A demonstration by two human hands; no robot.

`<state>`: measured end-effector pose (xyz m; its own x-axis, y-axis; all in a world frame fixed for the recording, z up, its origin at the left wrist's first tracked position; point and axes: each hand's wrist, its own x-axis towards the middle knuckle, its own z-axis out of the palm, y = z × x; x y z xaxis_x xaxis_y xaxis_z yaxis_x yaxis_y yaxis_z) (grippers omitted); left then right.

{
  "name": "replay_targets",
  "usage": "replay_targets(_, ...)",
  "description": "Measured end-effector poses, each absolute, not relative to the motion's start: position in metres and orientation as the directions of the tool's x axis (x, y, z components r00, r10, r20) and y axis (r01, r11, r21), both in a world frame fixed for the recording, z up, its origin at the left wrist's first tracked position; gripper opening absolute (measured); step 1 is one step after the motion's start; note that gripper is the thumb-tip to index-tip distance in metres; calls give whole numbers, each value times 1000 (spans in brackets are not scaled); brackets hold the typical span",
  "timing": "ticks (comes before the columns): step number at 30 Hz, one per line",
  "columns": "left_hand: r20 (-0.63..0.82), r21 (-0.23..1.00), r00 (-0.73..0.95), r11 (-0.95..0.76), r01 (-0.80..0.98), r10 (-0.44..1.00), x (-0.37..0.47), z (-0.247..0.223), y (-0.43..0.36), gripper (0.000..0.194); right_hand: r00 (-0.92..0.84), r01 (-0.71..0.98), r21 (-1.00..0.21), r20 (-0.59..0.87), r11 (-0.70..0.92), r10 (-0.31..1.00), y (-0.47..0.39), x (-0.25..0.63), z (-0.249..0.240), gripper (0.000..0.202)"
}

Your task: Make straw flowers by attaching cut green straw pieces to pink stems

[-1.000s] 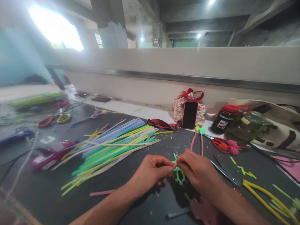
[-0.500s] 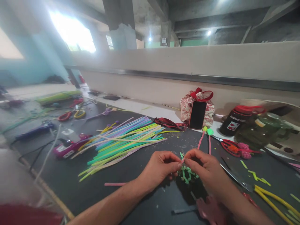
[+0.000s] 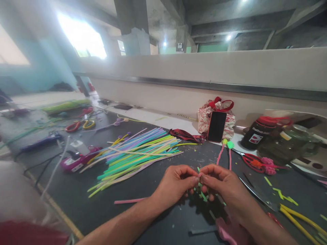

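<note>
My left hand [image 3: 175, 183] and my right hand [image 3: 222, 182] meet above the dark tabletop, thumbs and forefingers pinched together. Between their fingertips is a small pink piece [image 3: 200, 175], mostly covered, so its exact kind is unclear. Green bits [image 3: 203, 196] show just beneath the fingers; whether they lie on the table or hang from the piece I cannot tell. A pink strip [image 3: 129, 201] lies beside my left forearm and runs partly behind it. Under my right wrist sits a pink tool [image 3: 226, 231], partly hidden, resembling a glue gun, near a pale stick [image 3: 203, 231].
Many coloured strips [image 3: 138, 156] form a pile left of centre. Behind my hands stand a phone [image 3: 216, 126] and a black bottle [image 3: 258, 134]. Yellow-handled scissors [image 3: 293, 217] lie at right, red-handled ones [image 3: 251, 162] farther back. A purple glue gun [image 3: 76, 162] rests left.
The fingers of both hands have curled further under the pink piece, and less of the green bits shows below them. The whole view has shifted slightly.
</note>
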<state>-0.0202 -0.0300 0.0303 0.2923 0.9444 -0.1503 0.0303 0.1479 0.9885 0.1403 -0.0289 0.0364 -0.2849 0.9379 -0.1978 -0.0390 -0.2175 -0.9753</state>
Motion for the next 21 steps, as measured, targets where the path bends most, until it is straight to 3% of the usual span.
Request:
replay_targets(9,-200,979,301,179,96,932,-22,38,-31,24,-320,-114,-958,-217,-265,922,-27,143,29,23)
replay_targets(16,-207,976,321,172,136,924,-22,37,-32,18,-319,-38,-982,-166,-188,933,-27,143,26,22)
replay_targets(21,-251,965,355,260,24,901,-22,34,-28,25,-228,-45,-984,-159,-174,961,-26,141,27,24)
